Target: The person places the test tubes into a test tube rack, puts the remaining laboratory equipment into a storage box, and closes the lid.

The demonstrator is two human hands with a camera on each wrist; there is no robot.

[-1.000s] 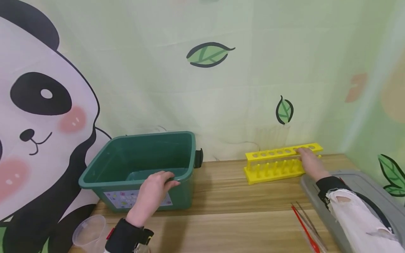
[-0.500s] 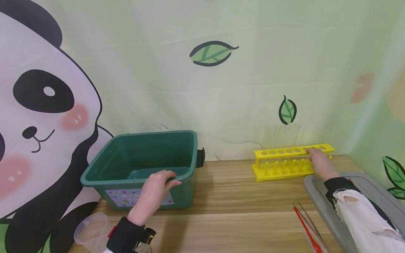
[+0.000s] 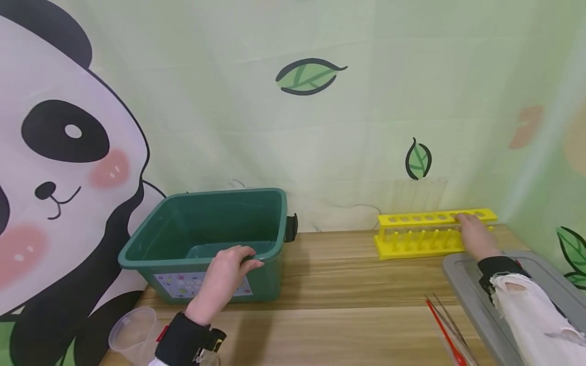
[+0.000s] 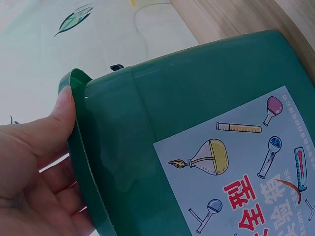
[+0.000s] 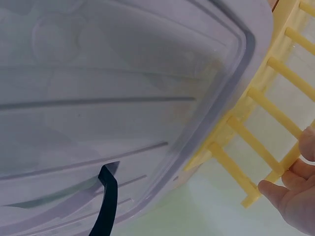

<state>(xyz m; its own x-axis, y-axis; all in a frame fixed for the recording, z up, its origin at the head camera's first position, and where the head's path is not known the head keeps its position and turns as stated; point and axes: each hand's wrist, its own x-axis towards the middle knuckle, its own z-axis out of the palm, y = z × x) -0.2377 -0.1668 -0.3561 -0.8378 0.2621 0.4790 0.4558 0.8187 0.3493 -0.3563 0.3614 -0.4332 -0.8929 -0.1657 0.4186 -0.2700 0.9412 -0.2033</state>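
A dark green plastic bin [image 3: 270,277] with a printed label [image 4: 231,157] stands at the left of the table. My left hand [image 3: 223,279] holds the front rim near its right corner, thumb outside and fingers inside. At the back right is a yellow test tube rack [image 3: 421,249], upright on the table. The right hand [image 3: 476,236] grips the right part of its top bar; in the right wrist view, thumb and fingers close round a yellow bar. Faint clear tube shapes [image 3: 418,195] rise above the rack.
A grey lid [image 3: 462,274] lies under the right forearm, touching or close to the rack. Nearer the front are a red thin tool [image 3: 446,330] and metal tweezers [image 3: 450,320]. One clear plastic cup [image 3: 133,333] sits at front left. A printed cloth [image 3: 220,127] hangs behind.
The right hand has slid the yellow rack a short way to the right along the table. My left hand stays on the bin rim; the view has shifted slightly.
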